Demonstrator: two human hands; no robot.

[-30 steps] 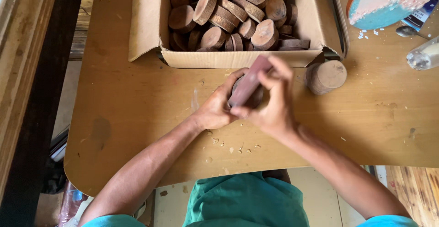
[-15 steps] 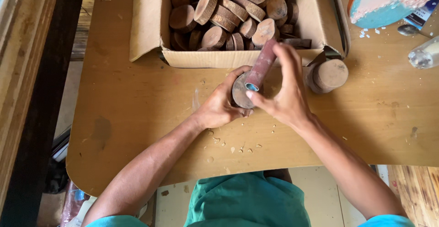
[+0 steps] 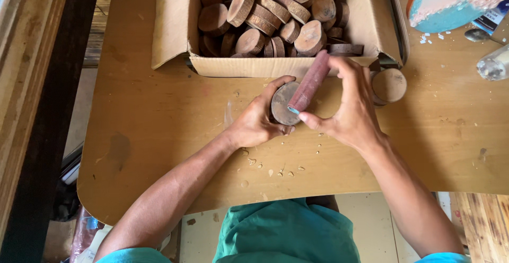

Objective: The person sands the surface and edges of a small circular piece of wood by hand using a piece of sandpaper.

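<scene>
Gripping wooden disc (image 3: 283, 104) in left hand (image 3: 260, 122) | right hand (image 3: 347, 114) clasps sanding block (image 3: 310, 81) against disc

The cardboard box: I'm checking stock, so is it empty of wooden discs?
No, the cardboard box is packed with a heap of round wooden discs, behind the left hand holding one disc.

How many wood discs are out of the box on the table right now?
2. One wood disc is held in the left hand under the sanding stick in the right hand; another disc rests beside the cardboard box. Others may be hidden.
</scene>
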